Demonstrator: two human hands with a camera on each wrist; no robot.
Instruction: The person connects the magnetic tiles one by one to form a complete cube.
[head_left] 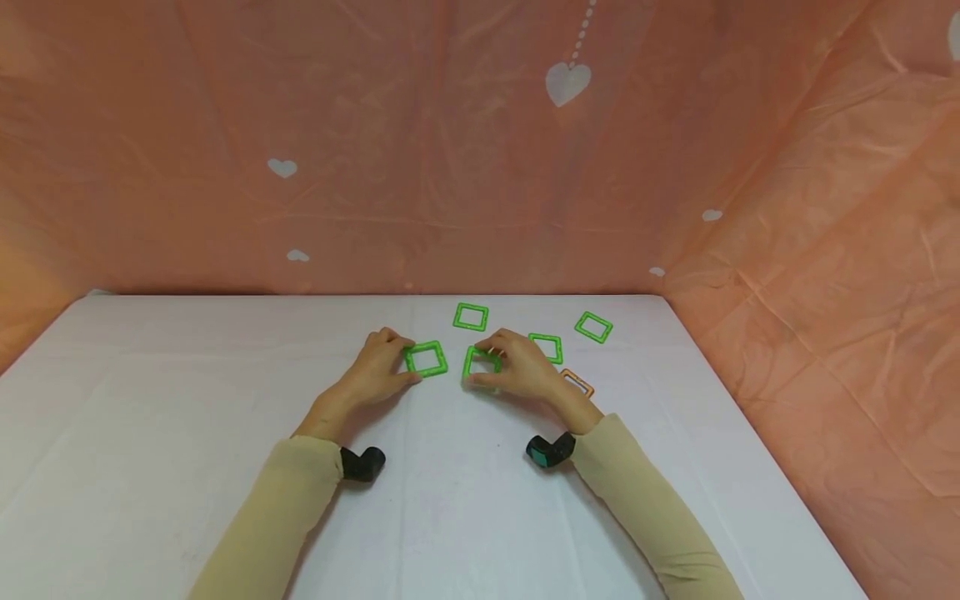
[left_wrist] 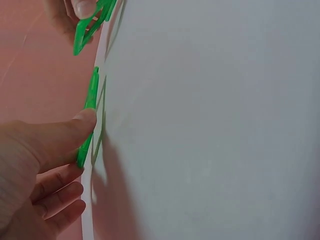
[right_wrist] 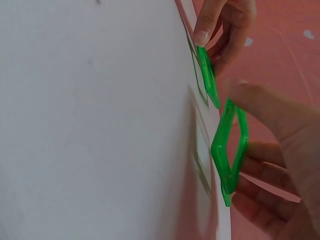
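Edge-Held Frames Could Twist or Slip

The person's left grip (head_left: 378, 367) pinches a green plastic four-sided frame (head_left: 433, 372) between thumb and fingers. The right grip (head_left: 517, 364) likewise pinches a second green plastic four-sided frame (head_left: 468, 367), lying at 3 o'clock from the first with a gap between. Both cast separate shadows on the white cloth-covered tabletop (head_left: 450, 508), so they appear lifted.

The likeliest trouble is twisting: each piece is held only at one side and the two stand at different angles, so edges brought together could meet crooked or at a corner. A loose pinch could also let the thin plastic slip. Whether the green sliver behind the right piece belongs to that hold cannot be told.

Crowding is another risk. From the right grip, a loose green frame (head_left: 472, 306) lies at 11 o'clock, another green frame (head_left: 559, 350) at 2 and an orange four-sided frame (head_left: 580, 379) near 4, close to the wrist; a sideways sweep could nudge them.
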